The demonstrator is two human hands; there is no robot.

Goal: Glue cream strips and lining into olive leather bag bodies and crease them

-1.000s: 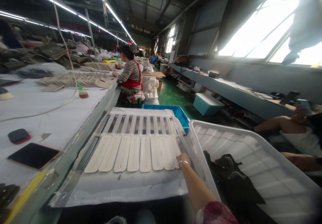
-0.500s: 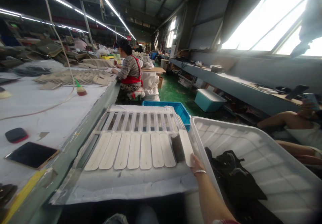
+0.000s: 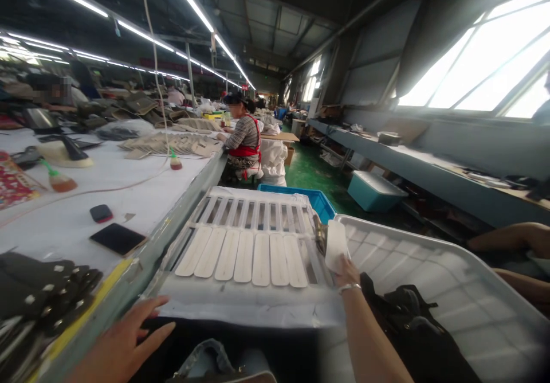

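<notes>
My right hand point(image 3: 349, 275) is closed on the lower end of a white strip with rounded ends point(image 3: 336, 244), lifted over the right side of a white slatted surface point(image 3: 248, 301). A dark piece point(image 3: 320, 235) shows just behind that strip; whether it is attached, I cannot tell. Several similar white strips point(image 3: 244, 258) lie side by side on the slatted surface, to the left of my right hand. At the lower left, my left hand point(image 3: 124, 340) has its fingers spread and holds nothing. It hovers between the worktable edge and the slatted surface's near left corner.
A large white bin point(image 3: 447, 242) with dark fabric items point(image 3: 415, 314) stands at right, a blue crate point(image 3: 323, 199) behind. The worktable point(image 3: 158, 196) bears a phone point(image 3: 118, 239), glue bottles point(image 3: 60, 181) and dark straps point(image 3: 47, 291). Another person point(image 3: 243, 136) sits beyond; bare limbs show far right.
My left hand has come into view at the lower left. My right hand has raised and tilted the strip, and the dark piece has come up beside it. The view has turned left.
</notes>
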